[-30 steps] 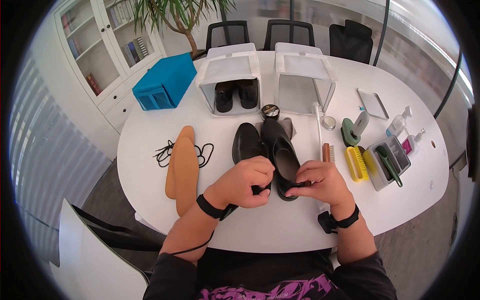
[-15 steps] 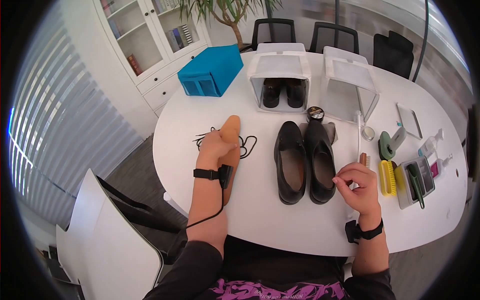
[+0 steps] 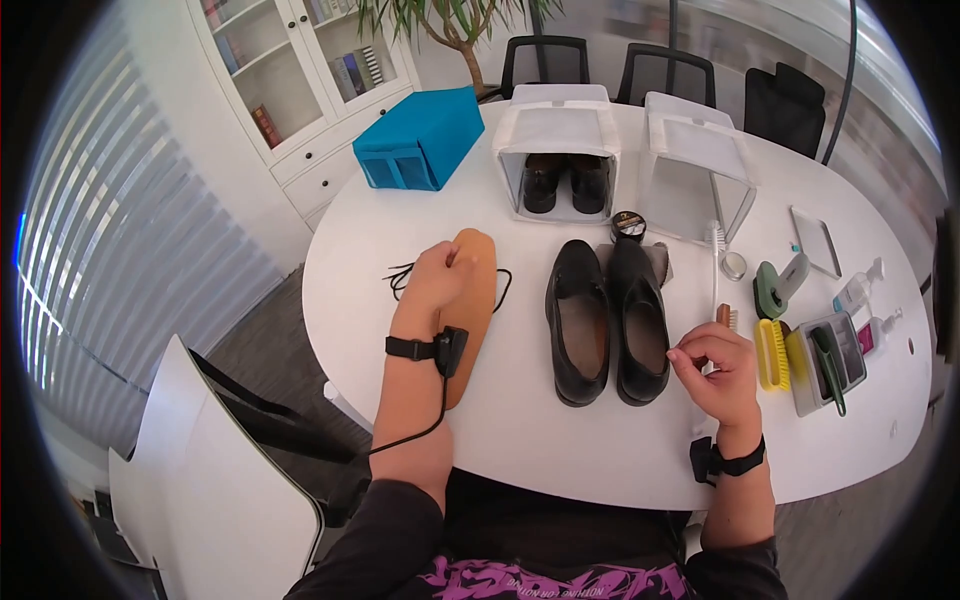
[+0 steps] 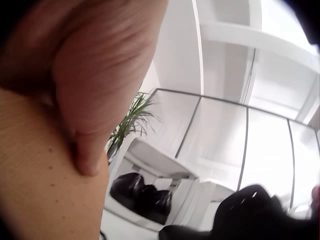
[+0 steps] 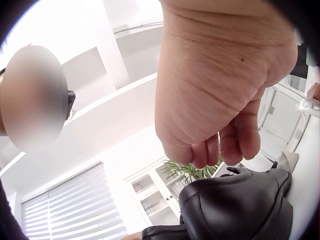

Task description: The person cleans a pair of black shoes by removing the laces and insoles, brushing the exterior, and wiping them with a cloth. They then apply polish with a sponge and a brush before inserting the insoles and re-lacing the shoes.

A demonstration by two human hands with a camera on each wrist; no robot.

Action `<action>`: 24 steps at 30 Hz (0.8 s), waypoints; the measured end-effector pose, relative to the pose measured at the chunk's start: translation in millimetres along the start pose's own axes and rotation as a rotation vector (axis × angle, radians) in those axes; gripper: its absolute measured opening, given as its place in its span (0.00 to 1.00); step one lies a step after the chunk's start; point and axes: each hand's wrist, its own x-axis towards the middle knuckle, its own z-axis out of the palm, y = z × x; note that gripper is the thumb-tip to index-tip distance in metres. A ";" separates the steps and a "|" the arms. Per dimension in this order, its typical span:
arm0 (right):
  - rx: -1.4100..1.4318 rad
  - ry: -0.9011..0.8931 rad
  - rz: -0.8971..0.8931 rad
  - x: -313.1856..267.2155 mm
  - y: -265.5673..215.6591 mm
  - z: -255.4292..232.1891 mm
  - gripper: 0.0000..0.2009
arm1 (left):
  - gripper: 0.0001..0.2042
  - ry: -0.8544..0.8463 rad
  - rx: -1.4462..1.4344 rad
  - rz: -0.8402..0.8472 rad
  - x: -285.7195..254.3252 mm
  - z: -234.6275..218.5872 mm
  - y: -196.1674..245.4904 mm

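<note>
In the head view my left hand grips a tan insole at the left of the table. The left wrist view shows the thumb pressed on the insole's dotted surface; the other fingers are mostly hidden. A black lace lies partly under it. Two black leather shoes, the left one and the right one, stand side by side, toes pointing away. My right hand hovers by the right shoe's heel, its fingers loosely curled and holding nothing. In the right wrist view those fingers hang above black leather.
Behind stand a blue box, a white box holding dark shoes, and another white box. A polish tin and grey cloth sit by the toes. At right are a yellow brush, a grey caddy and bottles.
My left hand has left the shoes, moved left and taken hold of an insole, which has since turned slightly. The right hand has let go of the right shoe's heel. The head view has swung left.
</note>
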 end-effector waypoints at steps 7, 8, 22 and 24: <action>0.024 0.013 0.013 -0.9 2.0 0.3 0.06 | 0.15 0.030 -1.246 0.146 -38.2 0.3 74.4; 0.036 0.014 0.017 -1.0 2.7 0.4 0.06 | 0.14 -0.039 -1.301 0.128 -47.4 2.6 87.3; 0.115 -0.013 0.073 -8.9 -13.2 5.7 0.57 | 0.16 -0.553 -1.151 0.179 -102.5 89.6 138.3; 0.159 0.013 0.089 -10.4 -15.9 10.4 0.55 | 0.17 -0.600 -1.099 0.188 -110.0 98.1 139.5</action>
